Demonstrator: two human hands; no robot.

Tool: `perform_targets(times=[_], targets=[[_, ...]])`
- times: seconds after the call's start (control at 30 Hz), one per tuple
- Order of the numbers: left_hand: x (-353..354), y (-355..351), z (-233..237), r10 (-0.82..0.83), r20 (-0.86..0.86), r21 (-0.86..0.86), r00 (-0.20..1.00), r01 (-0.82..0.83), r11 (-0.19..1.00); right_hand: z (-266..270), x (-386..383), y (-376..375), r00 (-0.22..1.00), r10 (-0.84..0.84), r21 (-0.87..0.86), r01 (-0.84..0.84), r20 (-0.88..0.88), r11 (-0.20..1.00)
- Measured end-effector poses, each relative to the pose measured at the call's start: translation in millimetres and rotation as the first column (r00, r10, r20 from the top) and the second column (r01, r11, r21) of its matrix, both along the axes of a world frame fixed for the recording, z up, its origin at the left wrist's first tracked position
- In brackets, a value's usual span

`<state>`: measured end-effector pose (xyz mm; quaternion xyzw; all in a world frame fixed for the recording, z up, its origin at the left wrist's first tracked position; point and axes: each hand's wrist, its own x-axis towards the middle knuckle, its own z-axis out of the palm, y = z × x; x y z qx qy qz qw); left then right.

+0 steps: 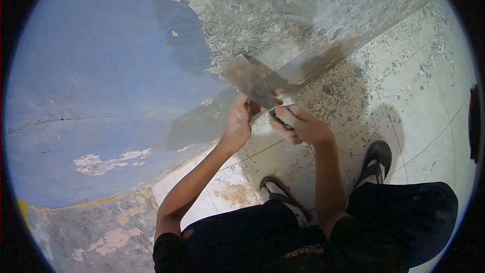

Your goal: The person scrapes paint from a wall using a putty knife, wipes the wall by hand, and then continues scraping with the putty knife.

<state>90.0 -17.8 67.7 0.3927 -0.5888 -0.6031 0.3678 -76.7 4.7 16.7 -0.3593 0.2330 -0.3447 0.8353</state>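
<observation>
A wide metal scraper (247, 77) with a flat, roughly rectangular grey blade is held up between my two hands, close to the wall. My right hand (305, 125) is closed at the blade's lower right end, around what looks like a dark handle, mostly hidden by the fingers. The fingers of my left hand (239, 124) are bent against the lower edge of the blade; motion blurs them a little. Behind the blade, the wall (116, 81) shows blue paint on the left and bare, rough grey plaster on the right.
Paint flakes (348, 88) lie scattered over the pale tiled floor (419, 136). My feet in dark sandals (376, 161) stand near the wall's base. Lower left is a grey patch of wall (91, 232) below a yellow line. A dark object (475, 124) is at the right edge.
</observation>
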Motion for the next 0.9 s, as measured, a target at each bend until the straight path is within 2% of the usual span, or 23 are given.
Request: perform_targets(times=[0.03,0.07,0.1,0.13,0.17,0.2,0.27,0.33,0.37,0.5,0.57,0.67,0.73,0.8,0.83,0.9], targets=[[-4,-6,-2,0.021,-0.008,-0.089,1.000,-0.022,0.996,3,6,3,0.997,0.030,0.068,-0.035,0.065,0.997],[-8,-4,8,0.018,-0.007,-0.091,1.000,-0.018,0.996,7,13,7,0.990,0.057,0.132,-0.074,0.130,0.988],[-15,0,27,0.118,0.164,0.017,0.979,-0.122,0.992,8,25,13,0.969,0.048,0.185,-0.095,0.244,0.978],[-19,3,37,0.195,0.338,0.106,0.921,-0.242,0.964,11,34,17,0.969,0.047,0.183,-0.093,0.242,0.979],[-24,4,33,0.247,0.255,0.051,0.935,-0.268,0.962,14,41,21,0.939,0.015,0.263,-0.111,0.344,0.958],[-25,4,34,0.247,0.255,0.053,0.935,-0.269,0.962,15,47,25,0.898,-0.027,0.340,-0.138,0.440,0.930],[-28,6,42,0.276,0.280,0.122,0.919,-0.320,0.940,22,52,30,0.871,-0.036,0.319,-0.140,0.491,0.937],[-33,10,60,0.279,0.326,0.173,0.903,-0.347,0.922,29,61,36,0.744,-0.067,0.326,-0.208,0.665,0.922],[-32,10,64,0.259,0.339,0.154,0.904,-0.325,0.933,38,63,39,0.772,-0.128,0.398,-0.171,0.622,0.901],[-27,4,78,0.198,0.439,0.116,0.876,-0.274,0.955,48,76,40,0.725,-0.143,0.410,-0.205,0.674,0.889],[-23,-1,78,0.185,0.399,0.121,0.898,-0.251,0.960,61,78,38,0.763,-0.200,0.399,-0.081,0.614,0.913],[-31,-15,89,0.184,0.364,0.082,0.913,-0.228,0.970,69,80,27,0.775,-0.269,0.423,0.002,0.572,0.906],[-42,-31,105,0.122,0.427,-0.212,0.896,-0.032,0.977,84,66,12,0.788,-0.260,0.411,0.010,0.558,0.912],[-66,-40,122,0.066,0.289,-0.052,0.955,-0.053,0.997,90,53,1,0.697,-0.314,0.280,0.167,0.645,0.945],[-74,-44,119,0.074,0.284,-0.064,0.956,-0.059,0.996,90,44,-4,0.701,-0.302,0.268,0.163,0.646,0.950],[-89,-48,107,-0.012,0.089,0.033,0.996,0.009,0.999,84,22,-8,0.655,-0.272,0.216,0.167,0.705,0.962]])
